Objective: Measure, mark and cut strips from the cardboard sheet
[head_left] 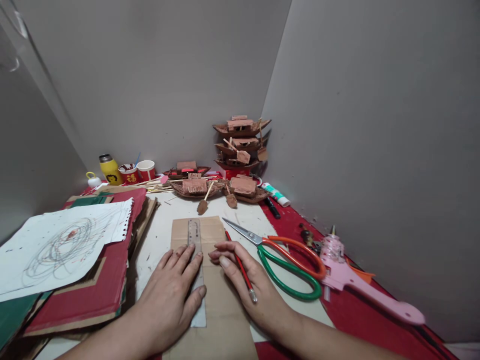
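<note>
Scribbled paper [63,245] lies on stacked red card at left. The left hand [170,290], fingers spread flat, presses a metal ruler [195,260] onto a brown cardboard strip [217,300] at the table's centre. The right hand [251,285] grips a red pencil [242,270] just beside the ruler. Scissors [285,260] and a pink glue gun [352,280] lie to the right.

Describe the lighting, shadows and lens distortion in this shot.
Head view: soft, even light, no harsh glare; faint shadows under the left hand and right hand. Wide-angle distortion bends the walls outward and stretches the glue gun at the edge. Ruler and scissors stay sharp.
</note>
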Demonstrator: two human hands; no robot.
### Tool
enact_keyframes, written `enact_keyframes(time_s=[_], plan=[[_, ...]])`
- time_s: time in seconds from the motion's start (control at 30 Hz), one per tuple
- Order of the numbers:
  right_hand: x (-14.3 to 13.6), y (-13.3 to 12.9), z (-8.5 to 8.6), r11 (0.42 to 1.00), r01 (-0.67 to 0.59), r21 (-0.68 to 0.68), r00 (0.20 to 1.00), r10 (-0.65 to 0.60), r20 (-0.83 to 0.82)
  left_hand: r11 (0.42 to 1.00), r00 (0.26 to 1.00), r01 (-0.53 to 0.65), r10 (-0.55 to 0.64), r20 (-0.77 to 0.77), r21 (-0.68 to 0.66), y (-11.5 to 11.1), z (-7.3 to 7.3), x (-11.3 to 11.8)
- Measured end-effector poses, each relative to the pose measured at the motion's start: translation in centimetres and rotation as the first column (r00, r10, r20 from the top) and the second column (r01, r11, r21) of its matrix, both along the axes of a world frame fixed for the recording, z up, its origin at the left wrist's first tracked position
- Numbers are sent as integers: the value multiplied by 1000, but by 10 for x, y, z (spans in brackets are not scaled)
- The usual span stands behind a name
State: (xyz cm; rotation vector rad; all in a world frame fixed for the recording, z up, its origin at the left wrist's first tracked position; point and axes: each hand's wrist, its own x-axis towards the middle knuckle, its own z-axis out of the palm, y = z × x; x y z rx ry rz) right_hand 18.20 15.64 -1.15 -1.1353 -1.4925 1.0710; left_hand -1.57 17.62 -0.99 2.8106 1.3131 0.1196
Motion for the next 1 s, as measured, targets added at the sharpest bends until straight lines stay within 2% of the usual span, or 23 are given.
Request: enact_keyframes(time_s=[0.4,0.8,1.0], plan=[[0,-1,-3,1000,-10,8,1000,10,0,999,998,12,-14,58,34,-1,0,0],[1,-1,-4,1000,-24,9,999,23,22,999,999,3,-4,36,41,-1,1,1],[2,0,-5,999,-22,35,999,20,49,998,995,14,-20,102,62,-1,0,0]])
